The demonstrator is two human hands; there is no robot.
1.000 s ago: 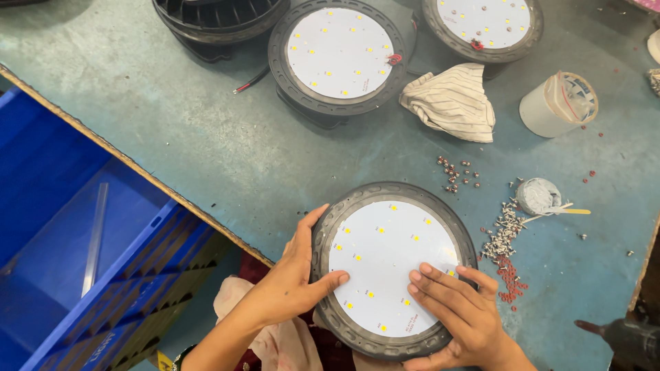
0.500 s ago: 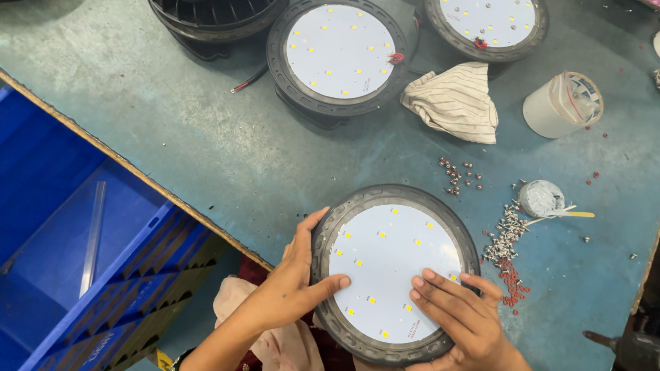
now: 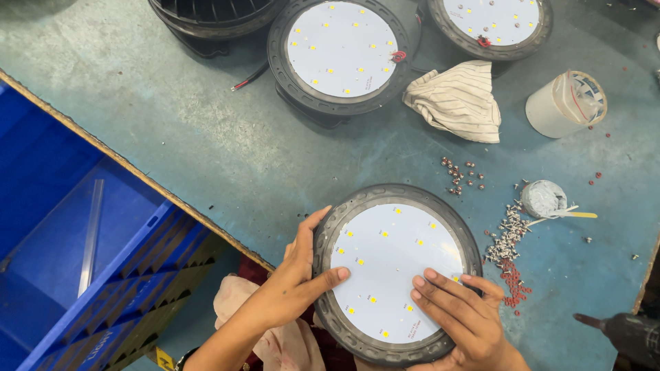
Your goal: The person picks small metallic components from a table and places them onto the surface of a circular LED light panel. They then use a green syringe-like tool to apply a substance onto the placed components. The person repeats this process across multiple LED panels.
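Note:
A round lamp housing [image 3: 357, 206], dark grey, lies at the near edge of the blue-green table [image 3: 179, 130]. A white round LED board [image 3: 392, 261] with small yellow chips sits inside it. My left hand [image 3: 299, 278] grips the housing's left rim, with its thumb lying on the board. My right hand [image 3: 460, 316] rests flat on the board's lower right, fingers spread and pressing down. Neither hand lifts anything off the table.
Two more lamp housings with LED boards [image 3: 340, 51] [image 3: 491, 20] and a black finned housing [image 3: 213, 14] stand at the back. A striped cloth [image 3: 457, 99], a white cup [image 3: 564, 103], a paste pot [image 3: 543, 199], loose screws [image 3: 505, 233] and red washers [image 3: 509, 278] lie right. A blue crate [image 3: 75, 261] sits left.
The hands and lamp stay almost still; the right hand's fingers have crept slightly further onto the board.

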